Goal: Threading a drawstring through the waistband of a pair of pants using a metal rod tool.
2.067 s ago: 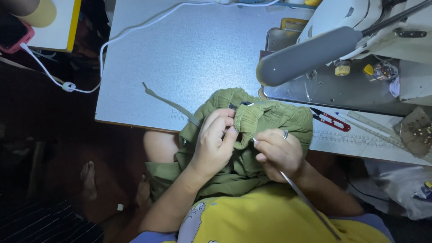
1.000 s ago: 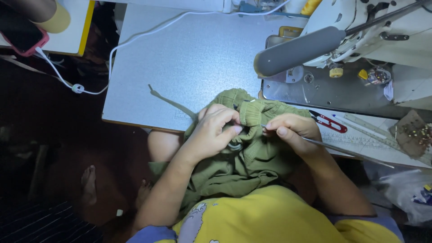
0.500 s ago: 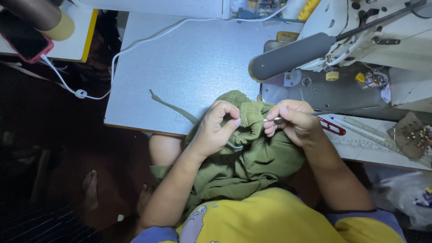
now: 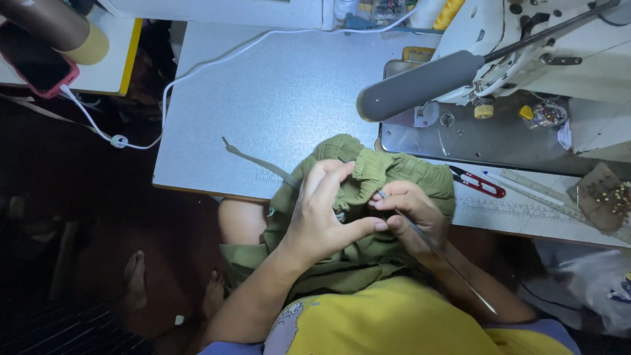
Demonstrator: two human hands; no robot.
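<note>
Bunching over the near edge of the tabletop (image 4: 263,98), the green garment (image 4: 368,190) lies half on the surface and half in the person's lap. The left hand (image 4: 322,213) rests on the gathered cloth, fingers curled and pressed together around a fold, the thumb reaching across to meet the right hand (image 4: 411,213). The right hand's fingers pinch a thin metal rod (image 4: 447,260) near its upper end, where it meets the gathered band; the rod slants down along the right forearm. A green strip (image 4: 256,161) trails from the garment toward the middle of the tabletop. Red snips (image 4: 476,184) lie just beside the garment on its right, with a ruler (image 4: 539,194) past them. The sewing machine (image 4: 526,59) stands at the far right corner. A white cable (image 4: 164,98) hangs over the left edge.
</note>
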